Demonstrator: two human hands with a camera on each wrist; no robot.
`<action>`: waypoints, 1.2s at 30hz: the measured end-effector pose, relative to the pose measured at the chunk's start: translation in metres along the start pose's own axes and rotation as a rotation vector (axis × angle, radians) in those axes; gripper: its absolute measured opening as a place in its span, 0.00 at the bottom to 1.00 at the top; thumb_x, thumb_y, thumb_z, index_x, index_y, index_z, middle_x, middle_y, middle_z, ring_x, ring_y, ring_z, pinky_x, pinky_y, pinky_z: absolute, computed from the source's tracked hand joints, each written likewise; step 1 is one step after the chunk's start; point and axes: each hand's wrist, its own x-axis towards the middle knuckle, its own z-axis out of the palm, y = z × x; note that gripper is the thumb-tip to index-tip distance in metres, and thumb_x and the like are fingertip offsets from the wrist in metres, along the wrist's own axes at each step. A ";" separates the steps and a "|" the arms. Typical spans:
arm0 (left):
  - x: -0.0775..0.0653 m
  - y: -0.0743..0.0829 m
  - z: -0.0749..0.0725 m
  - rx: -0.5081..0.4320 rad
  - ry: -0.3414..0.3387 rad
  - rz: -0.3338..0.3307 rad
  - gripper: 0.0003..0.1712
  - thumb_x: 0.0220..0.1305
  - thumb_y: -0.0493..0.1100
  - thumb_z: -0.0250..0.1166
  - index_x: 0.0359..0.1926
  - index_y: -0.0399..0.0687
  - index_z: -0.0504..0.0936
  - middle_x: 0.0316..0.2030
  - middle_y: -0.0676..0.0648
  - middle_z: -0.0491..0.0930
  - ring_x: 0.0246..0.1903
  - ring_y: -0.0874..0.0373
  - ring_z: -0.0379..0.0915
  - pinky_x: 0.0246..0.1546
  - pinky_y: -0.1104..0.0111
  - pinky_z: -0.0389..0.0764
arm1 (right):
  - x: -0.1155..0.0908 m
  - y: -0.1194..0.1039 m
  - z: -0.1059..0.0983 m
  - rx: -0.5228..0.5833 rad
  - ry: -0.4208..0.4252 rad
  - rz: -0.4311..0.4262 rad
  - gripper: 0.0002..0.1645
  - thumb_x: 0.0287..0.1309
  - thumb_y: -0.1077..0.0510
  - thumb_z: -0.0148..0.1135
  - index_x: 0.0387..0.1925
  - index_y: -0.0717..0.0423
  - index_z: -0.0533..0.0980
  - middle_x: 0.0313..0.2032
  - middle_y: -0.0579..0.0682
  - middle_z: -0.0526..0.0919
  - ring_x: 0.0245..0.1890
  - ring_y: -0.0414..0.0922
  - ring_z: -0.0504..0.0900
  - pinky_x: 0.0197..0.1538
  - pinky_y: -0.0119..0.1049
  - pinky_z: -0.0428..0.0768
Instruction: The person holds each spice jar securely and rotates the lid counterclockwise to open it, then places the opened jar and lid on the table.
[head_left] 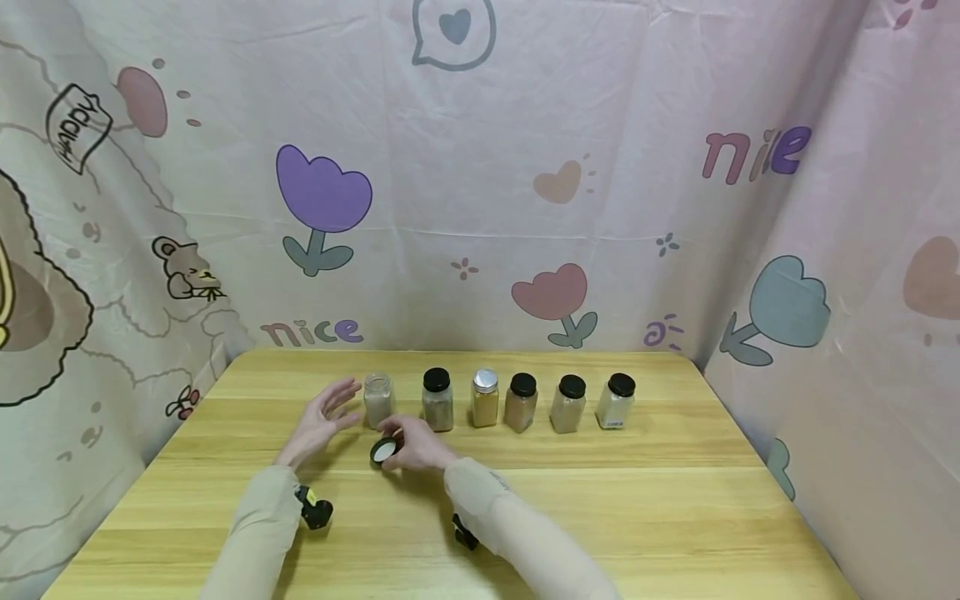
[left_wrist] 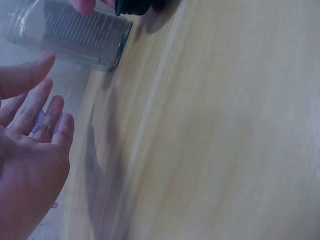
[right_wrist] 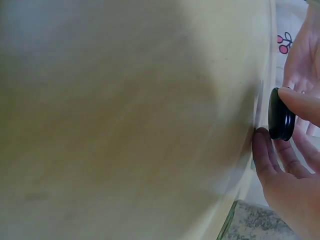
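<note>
My right hand (head_left: pixel 420 446) pinches a black jar lid (head_left: pixel 384 451) between thumb and fingers, its pale inner side turned up toward the head camera. Just behind it stands an uncapped glass jar (head_left: pixel 378 400) with greyish-white contents. To the left of that jar, my left hand (head_left: pixel 322 421) is spread with its fingers straight, apart from the glass. The left wrist view shows the left palm (left_wrist: pixel 32 165) beside the jar (left_wrist: pixel 75 35), which bears printed text. In the right wrist view the lid (right_wrist: pixel 281 115) is seen edge-on, just above the tabletop.
Several capped jars stand in a row to the right: a grey-filled one (head_left: pixel 437 402), a silver-lidded yellow one (head_left: pixel 485 400), and others with black lids, ending at a pale one (head_left: pixel 616 402). A patterned curtain (head_left: pixel 465 208) closes off the back of the wooden table (head_left: pixel 637 517).
</note>
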 end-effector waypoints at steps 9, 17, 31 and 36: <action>-0.005 0.000 -0.004 0.020 0.014 -0.023 0.42 0.68 0.29 0.58 0.77 0.35 0.49 0.75 0.28 0.55 0.75 0.31 0.49 0.77 0.40 0.51 | 0.011 -0.005 0.006 -0.103 -0.009 -0.013 0.34 0.46 0.70 0.76 0.58 0.62 0.76 0.51 0.56 0.83 0.48 0.46 0.83 0.50 0.23 0.79; -0.007 0.000 -0.004 0.031 0.015 -0.040 0.40 0.70 0.29 0.57 0.77 0.35 0.49 0.75 0.28 0.56 0.74 0.31 0.52 0.77 0.41 0.51 | 0.016 -0.010 0.012 -0.259 0.019 -0.034 0.34 0.46 0.66 0.79 0.57 0.58 0.77 0.50 0.53 0.84 0.49 0.42 0.82 0.54 0.24 0.79; -0.008 -0.006 -0.004 0.054 0.034 -0.020 0.38 0.69 0.28 0.56 0.76 0.33 0.51 0.73 0.28 0.59 0.72 0.34 0.57 0.72 0.65 0.68 | 0.014 -0.008 0.011 -0.312 0.029 -0.055 0.35 0.47 0.64 0.79 0.59 0.59 0.75 0.56 0.52 0.83 0.56 0.44 0.81 0.61 0.27 0.79; -0.010 -0.006 -0.001 0.049 0.085 -0.001 0.37 0.69 0.28 0.58 0.75 0.30 0.54 0.69 0.25 0.64 0.61 0.63 0.72 0.58 0.90 0.70 | 0.006 -0.005 0.006 -0.216 0.019 -0.034 0.38 0.46 0.67 0.78 0.61 0.58 0.75 0.58 0.54 0.82 0.55 0.46 0.83 0.58 0.28 0.80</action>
